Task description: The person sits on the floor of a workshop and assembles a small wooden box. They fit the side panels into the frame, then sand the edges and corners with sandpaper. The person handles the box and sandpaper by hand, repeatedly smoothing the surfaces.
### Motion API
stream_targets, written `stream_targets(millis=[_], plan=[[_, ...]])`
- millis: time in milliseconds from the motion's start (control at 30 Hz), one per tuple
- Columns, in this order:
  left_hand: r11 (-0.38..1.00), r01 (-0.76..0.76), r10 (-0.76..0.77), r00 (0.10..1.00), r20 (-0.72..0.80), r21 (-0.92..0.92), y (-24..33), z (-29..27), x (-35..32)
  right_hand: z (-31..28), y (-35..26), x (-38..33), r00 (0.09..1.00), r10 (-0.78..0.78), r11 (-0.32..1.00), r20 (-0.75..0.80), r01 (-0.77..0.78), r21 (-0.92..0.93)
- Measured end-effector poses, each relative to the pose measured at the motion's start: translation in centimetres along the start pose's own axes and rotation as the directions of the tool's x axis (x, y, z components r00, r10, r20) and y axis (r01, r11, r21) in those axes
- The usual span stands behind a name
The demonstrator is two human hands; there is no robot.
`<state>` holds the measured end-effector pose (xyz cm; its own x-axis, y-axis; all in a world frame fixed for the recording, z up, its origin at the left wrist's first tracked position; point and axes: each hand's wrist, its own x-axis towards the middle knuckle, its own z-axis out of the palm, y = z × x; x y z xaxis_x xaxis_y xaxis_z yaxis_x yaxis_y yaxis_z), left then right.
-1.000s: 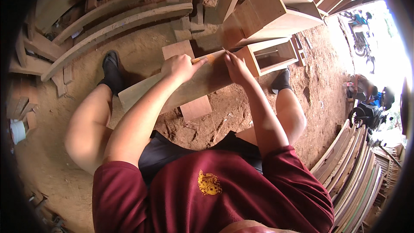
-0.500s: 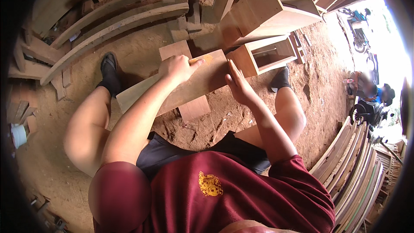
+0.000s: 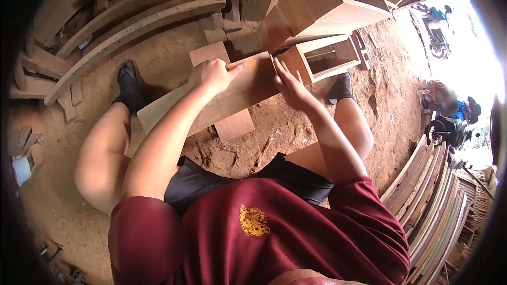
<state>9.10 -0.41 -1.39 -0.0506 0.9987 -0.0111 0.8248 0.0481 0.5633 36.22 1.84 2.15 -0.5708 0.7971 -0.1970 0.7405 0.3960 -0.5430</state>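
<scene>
A long wooden board [image 3: 232, 97] lies slantwise in front of me, its right end close to a small open wooden box [image 3: 303, 63]. My left hand [image 3: 210, 76] is closed on top of the board, thumb stretched toward the right end. A small yellowish-orange edge shows by the thumb, but what the fingers hold is hidden. An orange-tinted patch [image 3: 252, 62] marks the wood there. My right hand [image 3: 293, 91] has its fingers stretched out flat along the board's right end. Flat wooden pieces [image 3: 235, 125] stick out from beneath the board.
A larger wooden cabinet [image 3: 311, 8] stands beyond the small box. Curved timber beams [image 3: 137, 31] lie at the far left. Stacked planks [image 3: 430, 195] fill the right side. A white container [image 3: 21, 170] is at the left edge. Farther right are motorcycles [image 3: 437, 31] and a person [image 3: 442, 100].
The whole view has shifted slightly. My right hand's fingers have moved a little against the board's end. The left hand keeps its closed shape on the board.
</scene>
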Motion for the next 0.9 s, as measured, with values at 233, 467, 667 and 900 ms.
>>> stream_targets(millis=[233, 467, 667, 900], plan=[[0.997, 0.054, -0.060, 0.992, 0.112, 0.059, 0.3, -1.1, 0.0, -2.2, -1.3, -11.4, 0.969, 0.116, 0.991, 0.219, -0.127, 0.036], [0.989, 0.069, -0.085, 0.989, 0.118, 0.128, 0.4, -1.4, -0.1, 2.5, -2.3, -5.5, 0.962, 0.200, 0.979, -0.189, -0.188, 0.079], [0.994, 0.055, -0.061, 0.996, 0.063, 0.093, -0.4, -0.4, 0.4, 0.6, -0.9, 4.2, 0.980, 0.197, 0.969, -0.022, -0.191, 0.154], [0.976, 0.184, -0.198, 0.973, 0.120, 0.115, 1.3, -2.1, 0.6, 1.2, -2.6, -1.3, 0.984, -0.015, 0.962, -0.180, -0.036, -0.271]])
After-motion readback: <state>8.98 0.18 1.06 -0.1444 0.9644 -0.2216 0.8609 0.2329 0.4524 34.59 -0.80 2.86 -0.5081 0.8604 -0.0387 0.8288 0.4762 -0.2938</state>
